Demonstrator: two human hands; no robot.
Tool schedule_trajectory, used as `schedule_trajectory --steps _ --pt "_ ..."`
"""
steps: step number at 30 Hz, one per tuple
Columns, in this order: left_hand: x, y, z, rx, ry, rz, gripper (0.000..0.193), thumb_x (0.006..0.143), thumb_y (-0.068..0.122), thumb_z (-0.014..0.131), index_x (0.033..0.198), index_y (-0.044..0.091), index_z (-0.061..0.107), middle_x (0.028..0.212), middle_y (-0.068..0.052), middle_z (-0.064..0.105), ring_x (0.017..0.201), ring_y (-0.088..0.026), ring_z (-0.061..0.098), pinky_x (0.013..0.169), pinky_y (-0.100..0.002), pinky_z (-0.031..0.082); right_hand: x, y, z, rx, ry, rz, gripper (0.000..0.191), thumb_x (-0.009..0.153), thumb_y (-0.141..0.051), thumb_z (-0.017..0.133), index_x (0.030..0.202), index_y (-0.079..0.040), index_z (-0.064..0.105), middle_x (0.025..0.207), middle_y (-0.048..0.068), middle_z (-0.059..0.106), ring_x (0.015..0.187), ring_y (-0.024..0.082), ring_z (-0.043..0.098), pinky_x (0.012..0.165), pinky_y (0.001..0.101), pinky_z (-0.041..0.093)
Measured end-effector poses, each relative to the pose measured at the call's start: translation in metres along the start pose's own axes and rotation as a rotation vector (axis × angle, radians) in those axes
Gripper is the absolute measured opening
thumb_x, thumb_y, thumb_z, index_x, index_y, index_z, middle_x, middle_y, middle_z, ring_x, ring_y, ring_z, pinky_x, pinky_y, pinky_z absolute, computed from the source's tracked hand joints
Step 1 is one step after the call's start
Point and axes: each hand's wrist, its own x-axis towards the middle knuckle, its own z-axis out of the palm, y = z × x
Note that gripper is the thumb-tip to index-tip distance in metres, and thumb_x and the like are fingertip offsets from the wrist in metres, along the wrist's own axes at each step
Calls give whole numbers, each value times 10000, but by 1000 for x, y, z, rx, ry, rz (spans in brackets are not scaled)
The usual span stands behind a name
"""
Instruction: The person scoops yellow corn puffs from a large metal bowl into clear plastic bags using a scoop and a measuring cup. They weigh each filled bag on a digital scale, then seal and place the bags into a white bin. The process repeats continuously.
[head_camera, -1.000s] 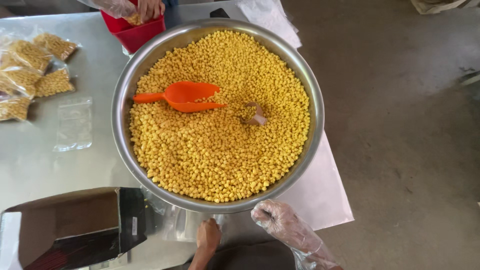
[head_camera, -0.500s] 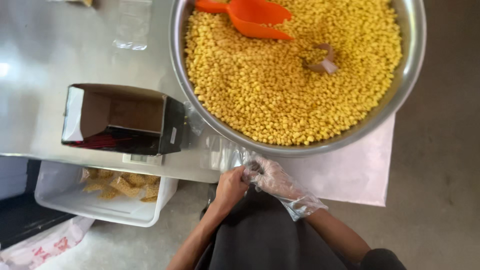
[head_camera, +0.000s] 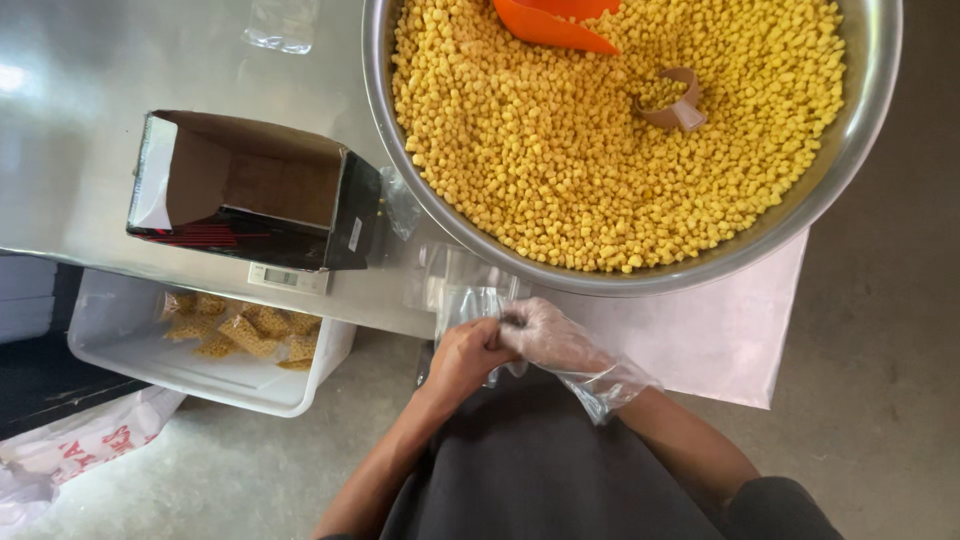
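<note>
At the table's near edge I pinch an empty clear bag (head_camera: 470, 305) between bare left hand (head_camera: 462, 358) and gloved right hand (head_camera: 548, 335); nothing is filled yet, the scoop (head_camera: 548, 20) lies in the bowl (head_camera: 870, 130).

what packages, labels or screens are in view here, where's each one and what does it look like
Clear plastic bag: table edge, pinched by left hand and gloved right hand.
Open box: lying on table, black, brown inside, white label on its end.
Scale display: under the box, small white panel.
Filled snack packets: white bin below, clear, yellow contents.
Empty clear bag: table top edge.
</note>
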Motion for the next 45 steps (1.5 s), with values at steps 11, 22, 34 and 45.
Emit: schedule_trajectory --steps 11,22,34,45 --pt "-16 -15 -10 -41 83 4 128 852 75 665 778 -3 594 672 -196 601 580 -323 602 559 -428 485 -16 41 1 -613 383 -153 214 939 -233 648 917 -34 724 754 162 691 666 296 658 619 426 514" --pt "-6 13 25 223 173 144 139 902 91 655 821 21 567 815 -169 653 752 -400 650 665 -502 529 16 71 8 393 96 224 227 1104 -220 594 1125 -34 723 822 69 652 659 187 545 518 351 430" --pt "-18 -35 40 598 165 155 81 895 90 602 845 32 575 846 -164 635 763 -333 674 683 -435 567 70 19 19 -694 -25 -347 424 987 -219 522 1390 -89 547 1231 138 689 1091 253 661 952 387 521" --pt "-26 -23 6 225 432 -47 312 832 192 790 972 -4 592 885 -199 664 792 -381 666 684 -478 542 77 1 33 -591 39 -213 646 980 -345 460 1582 -145 337 1390 136 618 1242 232 593 1071 371 453"
